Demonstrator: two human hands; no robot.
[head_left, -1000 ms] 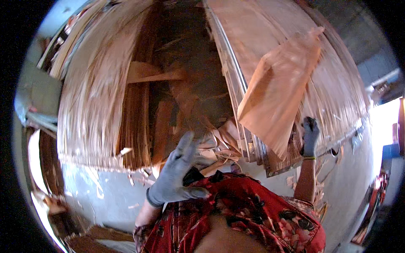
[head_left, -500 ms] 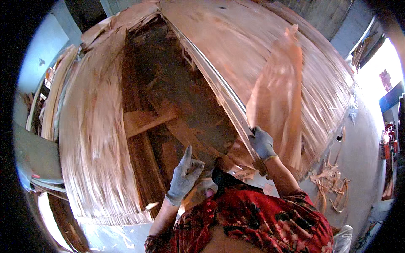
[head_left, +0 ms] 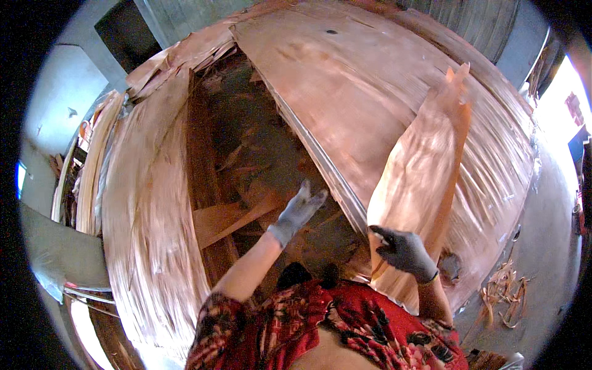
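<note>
A long, narrow sheet of wood veneer (head_left: pixel 416 166) lies slantwise over the large veneer stack (head_left: pixel 308 80) on the right, its far end ragged. My right hand (head_left: pixel 407 254), in a grey glove, is closed at the near left edge of this sheet, fingertips pointing left. Over the dark gap between the stacks, my left hand (head_left: pixel 299 213), also gloved, reaches forward with fingers apart and nothing in them. A loose veneer strip (head_left: pixel 237 219) lies across the gap just left of it.
Another veneer stack (head_left: pixel 148 203) stands left of the gap, its near edges rough. Veneer scraps (head_left: pixel 504 293) are heaped on the grey floor (head_left: pixel 542 246) at the right. Upright boards (head_left: pixel 98 163) lean by the wall at the far left.
My left hand has moved forward and right over the gap, its fingers spreading. My right hand has moved right and nearer me, from the stack's edge to the narrow sheet, whose far end has swung right.
</note>
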